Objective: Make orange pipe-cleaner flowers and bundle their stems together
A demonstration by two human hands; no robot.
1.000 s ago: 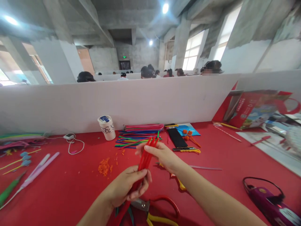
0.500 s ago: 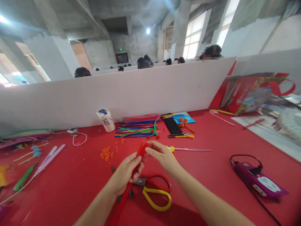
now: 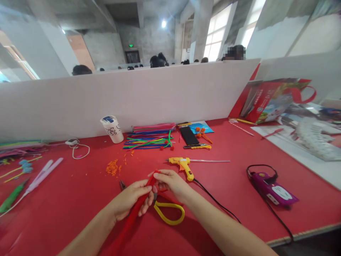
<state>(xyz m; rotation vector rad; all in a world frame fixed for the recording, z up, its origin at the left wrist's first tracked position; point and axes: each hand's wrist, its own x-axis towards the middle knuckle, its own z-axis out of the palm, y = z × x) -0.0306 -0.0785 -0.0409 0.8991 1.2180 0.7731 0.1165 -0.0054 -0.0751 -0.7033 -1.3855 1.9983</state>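
Note:
A bundle of red pipe cleaners (image 3: 135,210) runs from the bottom edge of the view up between my hands. My left hand (image 3: 133,199) is closed round it, with the thumb on top. At its upper end my right hand (image 3: 167,182) pinches the tip. Beneath my hands lie scissors (image 3: 170,223) with one yellow and one red handle loop; their blades are mostly covered. The jaw tip of a pliers-like tool (image 3: 122,185) shows beside my left hand. Beyond my right hand rests a yellow hot glue gun (image 3: 183,165) with a clear stick in it.
Orange clippings (image 3: 112,167), a white cup (image 3: 112,129), coloured pipe cleaners (image 3: 149,137), a black phone (image 3: 188,136) and a cutter knife (image 3: 198,146) lie farther back. A purple power strip (image 3: 274,190) is right, a hair straightener (image 3: 44,176) left. A white partition (image 3: 160,96) closes off the back.
The head view has shifted, so the table objects sit farther left and higher. My hands have come nearer, with the red bundle still between them, and the glue gun is more exposed.

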